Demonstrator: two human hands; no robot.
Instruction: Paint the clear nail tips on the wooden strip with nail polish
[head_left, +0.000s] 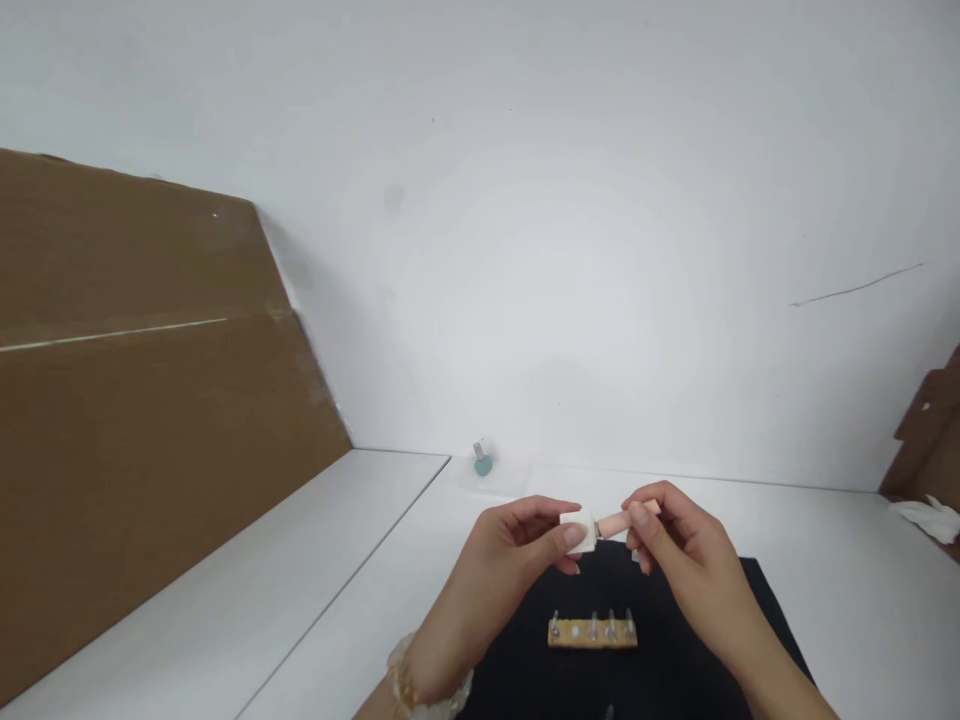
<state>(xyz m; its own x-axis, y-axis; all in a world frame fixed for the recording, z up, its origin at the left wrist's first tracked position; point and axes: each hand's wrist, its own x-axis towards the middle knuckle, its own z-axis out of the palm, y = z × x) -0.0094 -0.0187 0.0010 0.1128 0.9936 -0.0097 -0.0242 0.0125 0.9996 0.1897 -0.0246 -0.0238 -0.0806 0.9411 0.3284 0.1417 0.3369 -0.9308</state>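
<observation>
Pinching sponge applicator (579,530), left hand (495,590), right hand (694,560)

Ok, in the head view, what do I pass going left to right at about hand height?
Brown cardboard sheet, left hand, white sponge, peach handle, right hand, crumpled white tissue.
</observation>
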